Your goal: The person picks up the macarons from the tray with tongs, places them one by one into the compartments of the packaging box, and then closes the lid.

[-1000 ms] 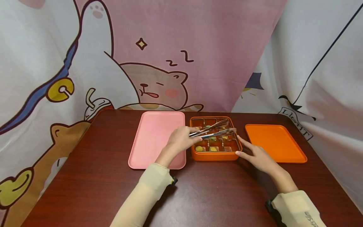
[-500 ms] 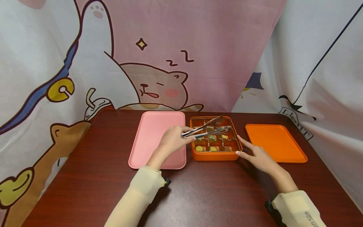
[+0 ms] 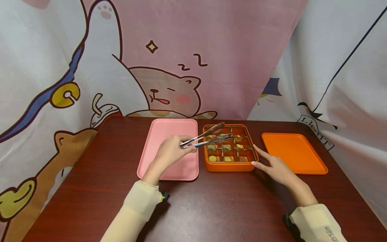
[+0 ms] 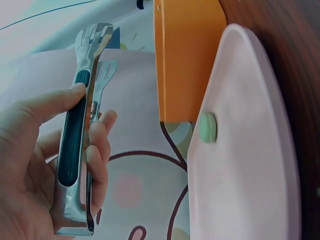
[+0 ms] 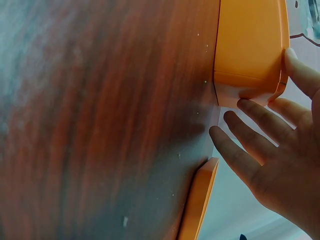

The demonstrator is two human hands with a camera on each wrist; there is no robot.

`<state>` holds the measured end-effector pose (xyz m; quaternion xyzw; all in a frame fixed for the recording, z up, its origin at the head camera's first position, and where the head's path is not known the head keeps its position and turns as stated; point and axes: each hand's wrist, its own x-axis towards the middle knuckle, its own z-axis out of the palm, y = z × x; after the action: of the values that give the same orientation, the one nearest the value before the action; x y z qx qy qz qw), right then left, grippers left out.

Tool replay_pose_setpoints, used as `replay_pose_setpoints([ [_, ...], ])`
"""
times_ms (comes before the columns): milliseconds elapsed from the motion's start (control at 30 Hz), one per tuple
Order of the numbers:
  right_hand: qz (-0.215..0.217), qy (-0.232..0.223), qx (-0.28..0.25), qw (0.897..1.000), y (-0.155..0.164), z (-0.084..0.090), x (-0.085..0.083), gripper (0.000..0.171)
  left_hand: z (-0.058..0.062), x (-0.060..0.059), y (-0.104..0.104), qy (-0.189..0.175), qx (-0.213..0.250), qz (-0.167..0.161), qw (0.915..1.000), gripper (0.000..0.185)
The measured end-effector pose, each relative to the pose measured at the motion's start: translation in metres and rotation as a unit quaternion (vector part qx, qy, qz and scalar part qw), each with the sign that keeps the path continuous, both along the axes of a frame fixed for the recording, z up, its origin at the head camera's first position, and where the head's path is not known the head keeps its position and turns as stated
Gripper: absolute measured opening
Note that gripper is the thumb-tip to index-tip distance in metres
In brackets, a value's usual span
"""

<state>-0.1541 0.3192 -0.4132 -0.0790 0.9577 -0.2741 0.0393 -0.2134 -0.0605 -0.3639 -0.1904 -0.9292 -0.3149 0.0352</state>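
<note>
In the head view my left hand (image 3: 171, 150) grips a pair of metal tongs (image 3: 208, 142) above the pink tray (image 3: 155, 134), the tong tips reaching over the left part of an orange box (image 3: 229, 167). Nothing sits between the spread tips in the left wrist view. That view also shows a round green macaron-like piece (image 4: 207, 127) on the pink tray; in the head view the hand hides it. Several small yellow and green pieces lie in the box's divided insert. My right hand (image 3: 273, 167) touches the box's front right corner, thumb and fingers extended.
A flat orange tray or lid (image 3: 294, 153) lies right of the box, behind the right hand. All of it rests on a dark wooden table (image 3: 205, 211). A patterned cloth (image 3: 235, 60) hangs behind the table.
My left hand and the tongs have moved left, from over the box to over the pink tray, uncovering more of the box's compartments. The right hand stays at the box corner.
</note>
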Motion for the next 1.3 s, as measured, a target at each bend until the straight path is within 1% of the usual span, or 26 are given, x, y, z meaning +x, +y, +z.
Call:
replay_pose_setpoints([
  [500, 0.001, 0.000, -0.002, 1.000, 0.001, -0.002, 0.001, 0.076, -0.006, 0.006, -0.039, 0.008, -0.015, 0.021, 0.9996, 0.033],
  [667, 0.001, 0.000, -0.001, 1.000, 0.001, -0.003, 0.001, 0.076, -0.009, 0.008, -0.050, 0.001, -0.016, 0.030, 0.9994, 0.034],
  [833, 0.000, 0.000, -0.002, 1.000, 0.000, -0.003, 0.001, 0.076, -0.013, 0.008, -0.060, -0.005, -0.026, 0.049, 0.9984, 0.032],
  [1100, 0.002, 0.002, -0.006, 1.000, 0.001, -0.003, 0.000, 0.076, -0.019, 0.009, -0.071, -0.015, -0.027, 0.061, 0.9976, 0.035],
  [1300, 0.004, 0.003, -0.006, 1.000, 0.001, -0.002, 0.000, 0.076, -0.024, 0.009, -0.077, -0.027, -0.033, 0.062, 0.9972, 0.036],
])
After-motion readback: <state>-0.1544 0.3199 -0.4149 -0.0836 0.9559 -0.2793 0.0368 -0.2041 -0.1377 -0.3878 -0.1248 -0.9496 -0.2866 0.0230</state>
